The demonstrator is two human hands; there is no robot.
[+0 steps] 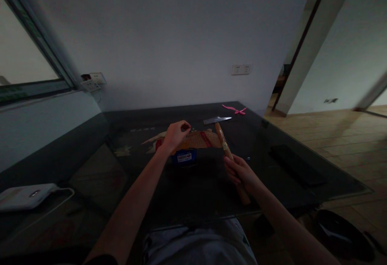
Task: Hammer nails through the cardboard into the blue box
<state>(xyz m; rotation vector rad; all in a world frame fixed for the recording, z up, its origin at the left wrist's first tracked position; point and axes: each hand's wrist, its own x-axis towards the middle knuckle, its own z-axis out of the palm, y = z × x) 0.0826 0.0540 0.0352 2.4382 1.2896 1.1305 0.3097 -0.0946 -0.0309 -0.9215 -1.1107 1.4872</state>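
The right grip [240,170] was clamped round the wood-handled hammer [222,136], whose head [217,119] lay beyond the fingers. The left grip [177,132] was at the cardboard [199,139] by a blue box [184,157]; whether it pinched anything was unclear.

brown piece [199,140] partly behind left hand [177,131], label print [184,157] illegible, white device [22,197] cropped left

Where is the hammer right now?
In the head view, the hammer is right of centre, its handle in the right hand, by the right end of the tan patterned piece, its metal head near the pink strip.
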